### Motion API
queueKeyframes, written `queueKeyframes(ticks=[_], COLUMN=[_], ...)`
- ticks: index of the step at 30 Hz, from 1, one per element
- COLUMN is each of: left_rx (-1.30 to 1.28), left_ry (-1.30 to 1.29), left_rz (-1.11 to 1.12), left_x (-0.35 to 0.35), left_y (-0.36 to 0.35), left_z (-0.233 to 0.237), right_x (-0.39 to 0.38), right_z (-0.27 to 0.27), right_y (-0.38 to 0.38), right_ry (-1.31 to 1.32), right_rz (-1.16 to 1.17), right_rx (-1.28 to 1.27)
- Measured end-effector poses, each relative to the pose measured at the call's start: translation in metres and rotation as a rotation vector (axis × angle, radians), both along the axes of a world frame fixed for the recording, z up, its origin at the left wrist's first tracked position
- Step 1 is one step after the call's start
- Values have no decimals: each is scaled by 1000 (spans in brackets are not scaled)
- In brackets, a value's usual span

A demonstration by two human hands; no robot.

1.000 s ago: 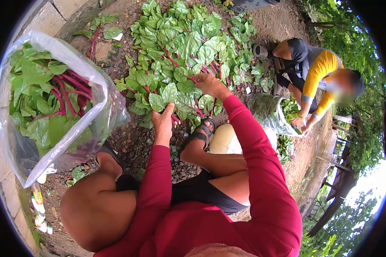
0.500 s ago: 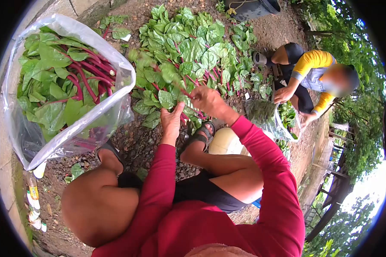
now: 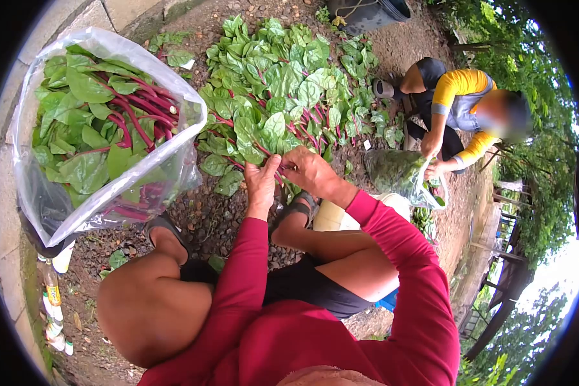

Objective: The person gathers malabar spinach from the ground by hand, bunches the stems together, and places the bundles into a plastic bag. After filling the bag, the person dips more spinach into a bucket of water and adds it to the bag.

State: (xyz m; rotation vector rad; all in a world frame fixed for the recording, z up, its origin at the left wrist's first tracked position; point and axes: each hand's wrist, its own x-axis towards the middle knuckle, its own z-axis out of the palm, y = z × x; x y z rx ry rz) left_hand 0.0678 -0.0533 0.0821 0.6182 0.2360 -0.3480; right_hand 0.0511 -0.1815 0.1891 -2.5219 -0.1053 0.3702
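Note:
Over a heap of leafy greens with red stems (image 3: 283, 80), which look like Malabar spinach, my hands come together. My left hand (image 3: 260, 185) is closed, thumb and fingers pinching a red-stemmed spinach sprig (image 3: 261, 149) near its lower end. Right beside it, my right hand (image 3: 312, 172) has its fingers curled on the same stem; part of the grip is hidden. The sprig's leaves point away from me onto the heap. To the left stands a clear plastic bag (image 3: 202, 116), wide open, holding many cut sprigs (image 3: 87, 157) with their stem ends toward the heap.
Another person in yellow sleeves (image 3: 460, 87) squats at the right, both hands at a clear bag of greens (image 3: 399, 170). A dark bucket (image 3: 370, 16) stands at the back. Bottles (image 3: 53, 296) lie by the paved edge (image 3: 6, 212). A cream container (image 3: 331, 212) sits beside my foot.
The sprig, blurred above my hands before, now lies lower with its leaves over the heap. My right hand has come down against the left. The other person's hands have drawn together at their bag.

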Motion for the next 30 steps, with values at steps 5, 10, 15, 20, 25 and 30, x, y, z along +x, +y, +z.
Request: queueKeyframes(ticks=[5,10,15,20,25,30], left_rx=[69,268,359,380,359,433], left_ry=[61,189,291,327,297,287], left_rz=[-57,-33,90,6,18,-70], left_x=[3,-1,-4,-7,-5,-5], left_y=[7,18,31,34,31,34], left_z=[-4,-50,-69,-71,-71,-68], right_x=[-4,1,28,64,82,79], right_z=[-10,-59,-137,-148,-180,-177], right_y=[9,-26,-100,-75,-85,-93], right_ry=[42,294,10,119,33,121], right_rz=[25,71,-161,-396,-577,-433], right_rx=[-89,-55,-322,-150,-248,-338])
